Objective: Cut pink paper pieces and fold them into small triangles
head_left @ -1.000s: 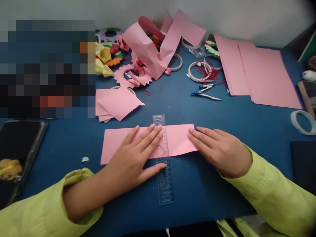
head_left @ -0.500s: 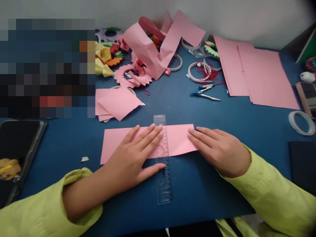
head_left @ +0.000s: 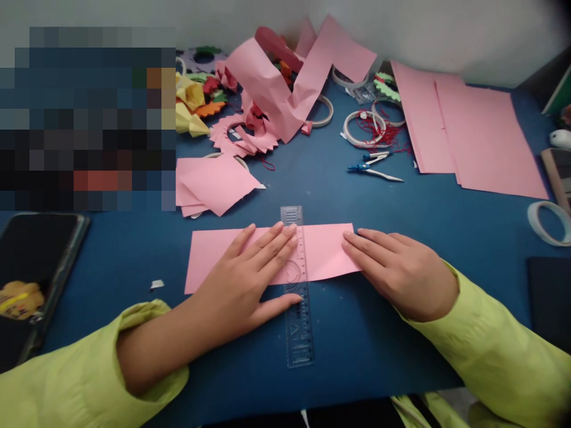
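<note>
Nothing has moved: left hand (head_left: 241, 282) and right hand (head_left: 399, 273) lie open, flat on the pink strip (head_left: 209, 261).

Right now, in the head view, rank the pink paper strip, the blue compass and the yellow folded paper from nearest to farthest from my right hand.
1. Pink paper strip, under the right hand's fingertips.
2. Blue compass, just beyond, toward the wall.
3. Yellow folded paper, far back left.
</note>
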A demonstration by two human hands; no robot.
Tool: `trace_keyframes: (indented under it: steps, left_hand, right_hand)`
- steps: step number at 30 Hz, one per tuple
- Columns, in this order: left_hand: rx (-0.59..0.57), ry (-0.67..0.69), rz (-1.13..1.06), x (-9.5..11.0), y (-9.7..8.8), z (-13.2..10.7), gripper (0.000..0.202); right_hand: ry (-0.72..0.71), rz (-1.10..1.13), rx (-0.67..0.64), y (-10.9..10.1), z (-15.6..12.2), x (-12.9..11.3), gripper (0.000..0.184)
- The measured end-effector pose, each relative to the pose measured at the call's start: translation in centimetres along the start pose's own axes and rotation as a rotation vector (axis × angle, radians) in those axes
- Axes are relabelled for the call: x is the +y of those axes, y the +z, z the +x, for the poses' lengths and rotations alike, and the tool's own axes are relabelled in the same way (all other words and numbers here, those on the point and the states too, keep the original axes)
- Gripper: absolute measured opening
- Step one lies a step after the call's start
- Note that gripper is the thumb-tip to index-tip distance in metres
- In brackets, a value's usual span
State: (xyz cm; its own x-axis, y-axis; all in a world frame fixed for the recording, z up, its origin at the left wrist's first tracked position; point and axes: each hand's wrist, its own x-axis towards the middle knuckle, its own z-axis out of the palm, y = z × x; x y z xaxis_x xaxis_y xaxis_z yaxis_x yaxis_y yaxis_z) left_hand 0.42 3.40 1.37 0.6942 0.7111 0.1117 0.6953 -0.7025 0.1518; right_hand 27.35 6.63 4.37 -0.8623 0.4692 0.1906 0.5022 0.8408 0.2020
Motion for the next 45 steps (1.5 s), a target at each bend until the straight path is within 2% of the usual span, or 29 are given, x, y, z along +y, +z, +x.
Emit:
trace_keyframes:
  steps: [7, 16, 24, 32, 40, 45]
  left_hand:
    - [-0.006, -0.009, -0.027, 0.0, 0.0, 0.1, 0.071]
    - [0.005, -0.018, -0.036, 0.0, 0.0, 0.1, 0.072]
    - [-0.010, -0.014, -0.019, 0.1, 0.0, 0.0, 0.071]
    - [-0.006, -0.016, -0.022, 0.0, 0.0, 0.2, 0.072]
    - [0.018, -0.024, -0.060, 0.1, 0.1, 0.1, 0.073]
    - [0.002, -0.021, -0.037, 0.1, 0.1, 0.2, 0.071]
  right_hand:
    - [0.005, -0.005, 0.006, 0.1, -0.1, 0.0, 0.025]
    - [0.066, 0.180, 0.052, 0.6, -0.2, 2.6, 0.021]
    - [-0.034, 0.187, 0.018, 0.5, -0.4, 1.7, 0.023]
    - [-0.021, 0.201, 0.008, 0.4, -0.4, 1.7, 0.024]
    - [0.082, 0.507, 0.073, 1.8, -0.1, 2.9, 0.020]
    - [0.145, 0.825, 0.115, 2.9, 0.8, 3.6, 0.012]
